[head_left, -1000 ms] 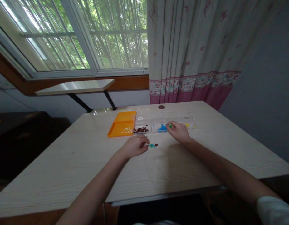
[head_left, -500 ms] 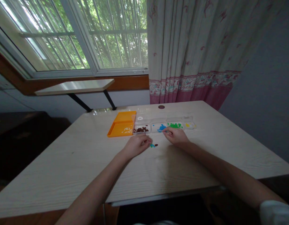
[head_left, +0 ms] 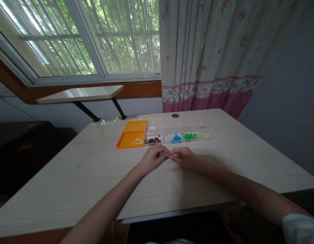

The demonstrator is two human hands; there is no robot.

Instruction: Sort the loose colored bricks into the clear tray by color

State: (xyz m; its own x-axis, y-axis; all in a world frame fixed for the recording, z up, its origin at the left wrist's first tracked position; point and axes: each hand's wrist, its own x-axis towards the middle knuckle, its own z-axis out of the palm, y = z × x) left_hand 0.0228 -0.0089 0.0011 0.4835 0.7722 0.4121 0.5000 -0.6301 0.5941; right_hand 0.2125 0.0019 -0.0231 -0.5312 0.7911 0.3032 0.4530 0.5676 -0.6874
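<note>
My left hand (head_left: 154, 158) and my right hand (head_left: 183, 157) meet fingertip to fingertip just above the table, in front of the clear boxes. Both are closed in a pinch. A bit of blue and green from small pieces (head_left: 167, 158) shows at the fingertips; which hand grips what is too small to tell. Behind the hands, clear compartments hold brown pieces (head_left: 154, 140), blue pieces (head_left: 176, 138), green pieces (head_left: 190, 136) and a few yellow pieces (head_left: 203, 135). White pieces (head_left: 138, 140) lie in the orange case (head_left: 124, 140) at the left.
The pale wooden table (head_left: 96, 183) carries everything. A raised shelf (head_left: 83, 94) on black legs stands at its back left. A dark round cap (head_left: 175, 116) sits near the rear edge. Behind are a window and a curtain (head_left: 192, 61).
My right hand has moved from the blue pieces' compartment toward me and left, to my left hand's fingertips. My left hand has shifted slightly right. The small pieces on the table are now mostly covered.
</note>
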